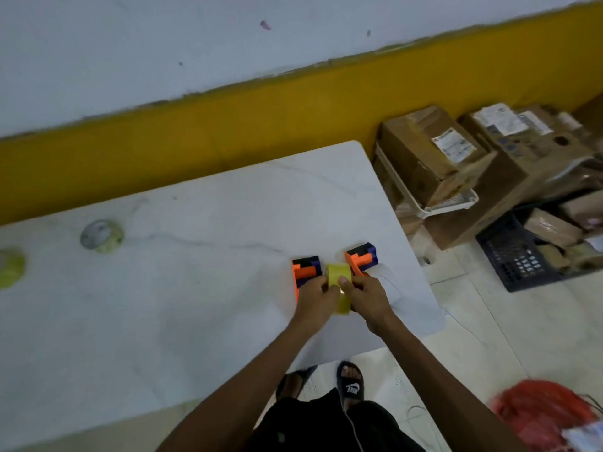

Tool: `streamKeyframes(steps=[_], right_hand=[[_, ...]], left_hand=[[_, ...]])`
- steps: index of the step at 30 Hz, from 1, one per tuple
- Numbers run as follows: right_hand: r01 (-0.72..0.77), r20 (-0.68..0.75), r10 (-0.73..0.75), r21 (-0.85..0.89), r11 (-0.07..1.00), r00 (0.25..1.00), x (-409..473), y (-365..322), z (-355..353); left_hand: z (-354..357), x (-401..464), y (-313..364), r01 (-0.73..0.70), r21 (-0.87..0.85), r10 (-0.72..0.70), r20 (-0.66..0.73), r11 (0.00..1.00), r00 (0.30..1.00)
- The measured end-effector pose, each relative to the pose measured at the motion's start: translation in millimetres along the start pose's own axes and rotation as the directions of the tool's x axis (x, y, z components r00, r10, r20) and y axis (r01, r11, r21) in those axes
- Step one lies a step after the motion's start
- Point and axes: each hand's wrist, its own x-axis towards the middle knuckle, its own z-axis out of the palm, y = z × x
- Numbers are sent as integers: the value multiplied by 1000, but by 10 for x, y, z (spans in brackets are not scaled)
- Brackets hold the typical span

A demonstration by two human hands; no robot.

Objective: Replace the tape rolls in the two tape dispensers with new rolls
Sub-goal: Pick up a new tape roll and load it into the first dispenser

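Head view: left hand (315,296) and right hand (367,295) both clamped on a yellow tape roll (339,282), above the bench (195,288). Two orange dispensers flank it at 11 (305,272) and 1 o'clock (360,259). Spare rolls (101,236) far out at 9.

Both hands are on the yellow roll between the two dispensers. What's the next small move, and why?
Probably pick the tape's free end loose: the left hand and right hand hold the yellow roll upright between the left dispenser and right dispenser, not yet in either.
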Motion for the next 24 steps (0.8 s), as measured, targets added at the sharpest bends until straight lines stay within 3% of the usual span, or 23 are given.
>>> streamKeyframes(steps=[4, 7, 9, 13, 19, 24], right_hand=[[20, 58, -16, -74, 997, 998, 55, 33, -40], [38, 68, -29, -138, 990, 997, 67, -20, -32], [65, 70, -51, -206, 976, 996, 63, -34, -22], [103, 99, -83, -218, 971, 992, 37, -54, 8], [135, 112, -109, -251, 959, 988, 34, -78, 25], [139, 129, -111, -230, 963, 985, 22, -107, 63]], left_hand=[[-42, -108, 53, 17, -38, -20, -82, 999, 996], [-220, -140, 59, 48, -153, -89, -274, 987, 958], [-333, -142, -12, 89, -134, -131, -353, 987, 926], [-393, -178, -220, 179, -90, -199, -333, 980, 922], [-295, -154, -277, 265, -170, -306, -292, 949, 906], [-283, -158, -284, 274, -205, -322, -252, 940, 913]])
